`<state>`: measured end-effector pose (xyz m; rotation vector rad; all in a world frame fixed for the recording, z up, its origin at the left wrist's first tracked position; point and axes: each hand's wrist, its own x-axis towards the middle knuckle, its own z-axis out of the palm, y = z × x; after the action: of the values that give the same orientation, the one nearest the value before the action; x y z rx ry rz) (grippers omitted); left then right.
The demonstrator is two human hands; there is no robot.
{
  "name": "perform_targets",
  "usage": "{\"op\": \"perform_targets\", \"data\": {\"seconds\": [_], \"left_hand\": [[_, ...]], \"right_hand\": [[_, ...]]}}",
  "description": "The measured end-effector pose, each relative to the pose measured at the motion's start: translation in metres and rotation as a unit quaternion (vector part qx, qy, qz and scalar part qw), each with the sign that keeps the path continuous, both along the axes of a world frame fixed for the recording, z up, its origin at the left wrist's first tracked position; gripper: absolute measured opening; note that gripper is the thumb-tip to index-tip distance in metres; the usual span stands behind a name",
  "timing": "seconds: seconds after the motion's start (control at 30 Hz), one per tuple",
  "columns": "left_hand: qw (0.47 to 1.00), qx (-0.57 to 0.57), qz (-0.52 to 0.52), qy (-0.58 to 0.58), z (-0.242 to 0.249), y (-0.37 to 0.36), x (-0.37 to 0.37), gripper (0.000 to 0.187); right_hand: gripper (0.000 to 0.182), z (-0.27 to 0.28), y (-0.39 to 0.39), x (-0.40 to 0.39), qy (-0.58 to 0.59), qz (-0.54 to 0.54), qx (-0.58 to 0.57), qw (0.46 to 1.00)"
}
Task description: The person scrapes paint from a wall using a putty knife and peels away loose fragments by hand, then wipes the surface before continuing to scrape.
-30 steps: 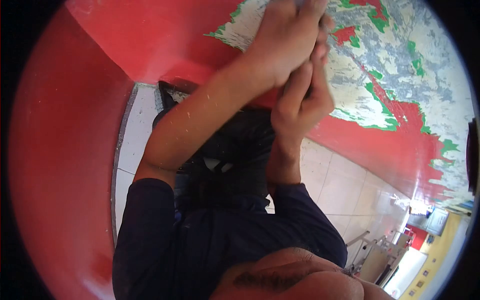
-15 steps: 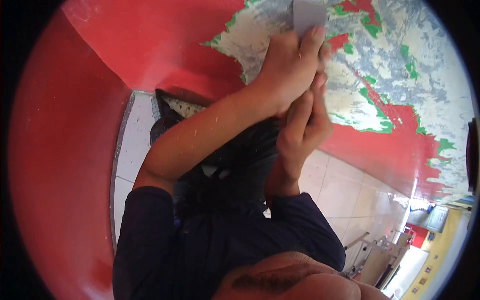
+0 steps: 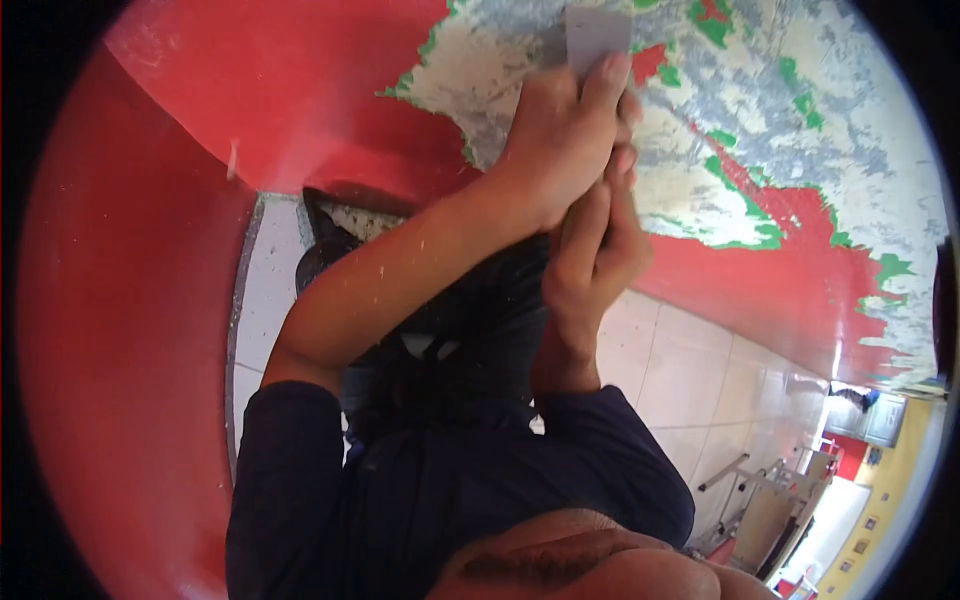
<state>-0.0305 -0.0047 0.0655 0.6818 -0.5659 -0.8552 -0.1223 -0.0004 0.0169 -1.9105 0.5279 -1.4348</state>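
Observation:
A flat grey scraper blade (image 3: 598,38) lies against the peeling wall (image 3: 480,75) near the top of the view. My left hand (image 3: 562,135) is closed around the scraper close to the blade, its thumb along the base of the metal. Just below it, my right hand (image 3: 597,240) is also closed, wrapped around the handle end, which the fingers mostly hide. Around the blade the wall shows white and grey patches, with green edges and a bit of red paint (image 3: 649,64) to the right.
Smooth red paint covers the wall section (image 3: 130,300) on the left, meeting the other wall at a corner. White floor tiles (image 3: 690,360) lie below. Metal-legged furniture (image 3: 765,510) stands at the lower right. A small pale sliver (image 3: 233,158) shows at the left.
The blade has drawn slightly back toward my body, both hands moving with it. The whole view has shifted a little. A pale sliver now appears at the left.

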Motion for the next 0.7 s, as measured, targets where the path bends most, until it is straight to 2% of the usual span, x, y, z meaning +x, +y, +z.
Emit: {"op": "perform_targets", "data": {"seconds": [0.03, 0.1, 0.13, 0.2, 0.27, 0.33, 0.37, 0.4, 0.5, 0.53, 0.57, 0.63, 0.67, 0.7], "left_hand": [[1.000, -0.007, 0.000, -0.010, -0.001, -0.002, -0.001, 0.041], [0.998, -0.046, 0.004, -0.041, 0.027, -0.006, 0.009, 0.041], [0.998, -0.059, -0.007, -0.037, 0.028, -0.003, 0.009, 0.042], [0.999, -0.016, -0.037, -0.019, 0.005, -0.001, 0.001, 0.038], [0.997, 0.022, -0.069, -0.007, 0.003, 0.001, 0.002, 0.036], [0.998, -0.003, -0.033, -0.054, 0.012, 0.003, 0.006, 0.039], [0.996, -0.022, -0.014, -0.082, 0.023, -0.001, 0.011, 0.041], [0.996, -0.053, 0.029, -0.059, 0.028, -0.007, 0.010, 0.044], [0.998, 0.035, -0.032, -0.037, 0.011, 0.003, 0.003, 0.031], [0.998, -0.007, -0.040, -0.045, -0.004, -0.003, 0.004, 0.026], [0.998, -0.034, -0.008, -0.055, 0.002, -0.005, 0.010, 0.031], [0.993, -0.072, 0.025, -0.086, 0.022, -0.008, 0.021, 0.039], [0.989, -0.114, 0.015, -0.096, 0.034, -0.001, 0.028, 0.031], [0.984, -0.115, 0.069, -0.120, 0.042, 0.001, 0.030, 0.035]], "right_hand": [[0.032, -0.001, -0.004, 0.001, 0.009, 0.001, -0.014, 1.000], [0.034, 0.021, -0.007, 0.010, 0.022, -0.023, 0.005, 0.999], [0.035, 0.024, -0.006, 0.011, 0.022, -0.038, -0.035, 0.998], [0.034, 0.032, 0.010, -0.005, -0.003, 0.014, 0.038, 0.999], [0.033, 0.010, 0.004, 0.005, -0.037, 0.025, 0.061, 0.997], [0.034, 0.013, 0.000, 0.004, 0.020, -0.008, 0.043, 0.999], [0.033, 0.016, -0.003, 0.005, 0.014, -0.009, 0.014, 1.000], [0.033, 0.019, -0.006, 0.007, 0.008, -0.011, -0.014, 1.000], [0.033, -0.001, -0.023, 0.008, -0.025, -0.016, -0.148, 0.989], [0.033, -0.006, -0.022, 0.010, -0.011, -0.009, -0.110, 0.994], [0.034, -0.010, -0.021, 0.012, 0.003, -0.004, -0.071, 0.997], [0.037, 0.023, -0.018, 0.014, 0.049, 0.020, 0.010, 0.999], [0.038, 0.030, -0.026, 0.022, -0.015, 0.053, -0.074, 0.996], [0.038, 0.033, -0.023, 0.021, -0.036, 0.101, -0.055, 0.993]]}}
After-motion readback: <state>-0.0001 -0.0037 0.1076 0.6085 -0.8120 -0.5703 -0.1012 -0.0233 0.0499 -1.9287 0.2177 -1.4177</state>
